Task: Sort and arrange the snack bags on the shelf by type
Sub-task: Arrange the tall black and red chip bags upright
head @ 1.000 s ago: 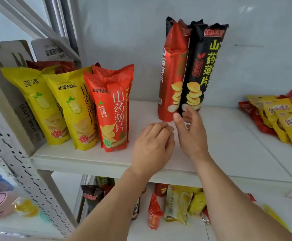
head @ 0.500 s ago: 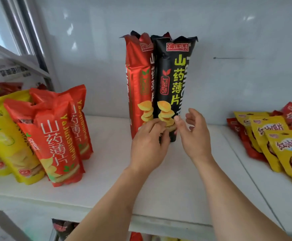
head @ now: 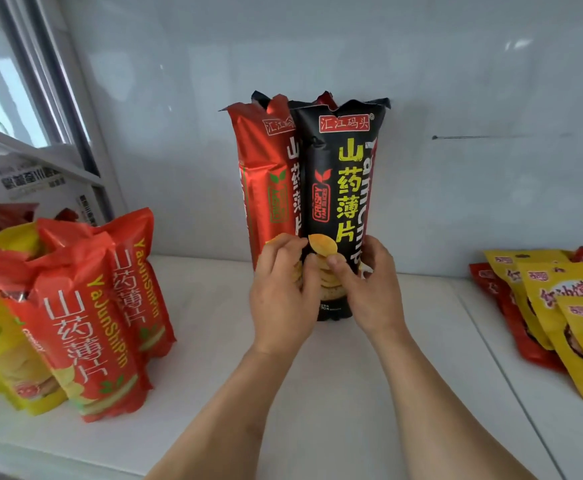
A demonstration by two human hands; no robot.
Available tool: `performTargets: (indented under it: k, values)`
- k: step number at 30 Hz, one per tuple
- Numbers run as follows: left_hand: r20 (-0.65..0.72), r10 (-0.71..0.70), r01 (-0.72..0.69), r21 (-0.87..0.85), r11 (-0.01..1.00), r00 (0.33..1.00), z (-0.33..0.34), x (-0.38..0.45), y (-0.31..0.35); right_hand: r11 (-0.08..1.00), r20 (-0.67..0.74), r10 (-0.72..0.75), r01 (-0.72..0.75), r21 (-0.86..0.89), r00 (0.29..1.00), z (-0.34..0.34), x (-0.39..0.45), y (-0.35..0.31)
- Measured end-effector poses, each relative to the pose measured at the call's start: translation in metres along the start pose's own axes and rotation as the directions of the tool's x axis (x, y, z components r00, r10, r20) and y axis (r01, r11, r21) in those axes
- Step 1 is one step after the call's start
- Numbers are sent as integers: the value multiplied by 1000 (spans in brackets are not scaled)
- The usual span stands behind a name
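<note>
We find the black bag (head: 342,202) upright mid-shelf, long axis vertical, touching the red bag (head: 266,188). Our right hand (head: 369,289) clasps its lower right; our left hand (head: 279,292) curls on its lower left.

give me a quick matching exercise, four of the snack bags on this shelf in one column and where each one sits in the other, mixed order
Things:
1. tall black bag
2. tall red bag
3. short red bags
4. flat yellow packets

Places:
A. lying at the right end of the shelf
B. standing at the left, beside yellow bags
C. centre, between both hands
D. centre, just left of the black bag

Pairs: 1-C, 2-D, 3-B, 4-A
</note>
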State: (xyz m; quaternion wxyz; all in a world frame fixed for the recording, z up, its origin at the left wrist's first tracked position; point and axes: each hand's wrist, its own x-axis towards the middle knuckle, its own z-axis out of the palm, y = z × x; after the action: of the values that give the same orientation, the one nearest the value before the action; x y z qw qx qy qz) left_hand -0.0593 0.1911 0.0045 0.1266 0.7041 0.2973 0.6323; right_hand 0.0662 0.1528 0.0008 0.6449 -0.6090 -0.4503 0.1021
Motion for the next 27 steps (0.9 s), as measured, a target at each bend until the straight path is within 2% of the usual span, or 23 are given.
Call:
performTargets:
  k: [6, 11, 15, 21, 27]
  values:
    - [-110, -102, 91, -101, 991, 989, -3, 11, -13, 1000, -11, 18, -17, 18, 1000, 5, 4, 4]
    - [-36, -127, 120, -153, 981, 991, -4, 8, -13, 999, -43, 30, -30, -9, 999, 8, 5, 4]
    - [31, -121, 125, -244, 962, 992, -4, 6, -8, 999, -19, 45, -46, -29, 999, 3, -2, 1]
    - [53, -206, 211, -373, 903, 977, -17, 8, 3, 996, -21, 83, -82, 38, 996, -7, -27, -5]
    - [5, -192, 180, -363, 914, 981, -37, 5, 10, 995, 10, 93, -93, 26, 996, -5, -50, -15]
